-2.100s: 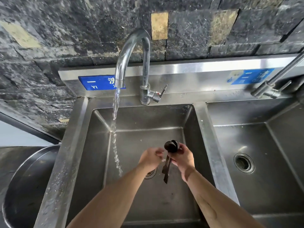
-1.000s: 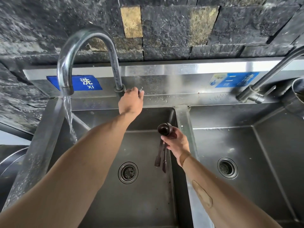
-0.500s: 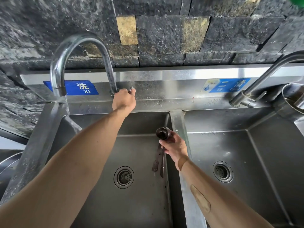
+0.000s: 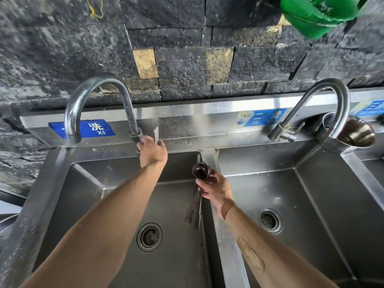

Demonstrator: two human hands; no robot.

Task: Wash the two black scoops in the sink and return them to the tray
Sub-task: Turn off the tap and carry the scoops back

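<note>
My right hand (image 4: 217, 190) grips two black scoops (image 4: 201, 171) stacked together over the right side of the left sink basin (image 4: 108, 196). Their bowls point up and their long handles hang down beside the divider. My left hand (image 4: 152, 150) is at the base of the left faucet (image 4: 93, 100), fingers curled just beside its upright lever (image 4: 156, 133). No water runs from the spout. The tray is not in view.
A second basin (image 4: 311, 194) with its own drain lies to the right, under a second faucet (image 4: 332, 109). A metal cup with a dark round object sits at the far right ledge (image 4: 353, 134). A green object (image 4: 320, 13) hangs at top right. A round metal pan rim shows at left (image 4: 6, 221).
The water stream from the left faucet has stopped. My left hand went from the scoops to the faucet lever, which now stands upright. The right hand keeps the scoops; the camera view shifted up.
</note>
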